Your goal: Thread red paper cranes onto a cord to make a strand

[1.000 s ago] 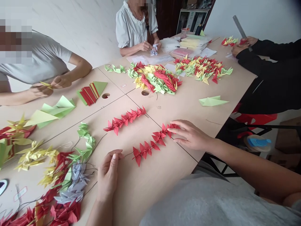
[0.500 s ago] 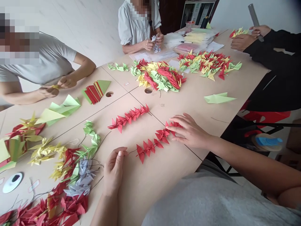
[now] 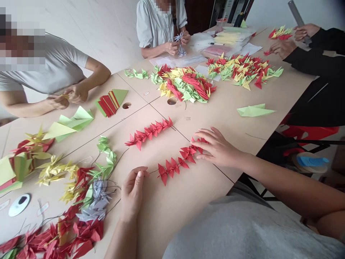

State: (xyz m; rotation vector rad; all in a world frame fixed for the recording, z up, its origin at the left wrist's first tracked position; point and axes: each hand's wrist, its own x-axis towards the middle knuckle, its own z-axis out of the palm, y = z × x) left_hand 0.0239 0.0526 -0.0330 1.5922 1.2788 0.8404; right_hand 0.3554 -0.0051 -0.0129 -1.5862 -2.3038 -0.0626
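Note:
A strand of folded red paper pieces (image 3: pixel 172 167), threaded on a dark string (image 3: pixel 153 171), stretches across the table between my hands. My left hand (image 3: pixel 134 192) is closed, pinching the string's end between thumb and fingers. Over the strand's right end, my right hand (image 3: pixel 219 147) lies with fingers spread, touching the red pieces and partly hiding them. Just beyond is a second red strand (image 3: pixel 149 132), lying apart from both hands. Near my left hand are a green strand (image 3: pixel 107 154) and a bunch of grey-lilac folded pieces (image 3: pixel 97 201).
Red folded pieces (image 3: pixel 54 237) and yellow ones (image 3: pixel 51 169) pile up at left, near a white disc (image 3: pixel 20 205). Mixed bundles (image 3: pixel 185 84) lie across the table. Green paper (image 3: pixel 254 110) lies right. Co-workers' hands (image 3: pixel 78 92) handle paper at the far side and right.
The view has shifted slightly. My hands hold nearly the same pose on the red strand. At the far right, a co-worker's hand has moved away from the colored bundle.

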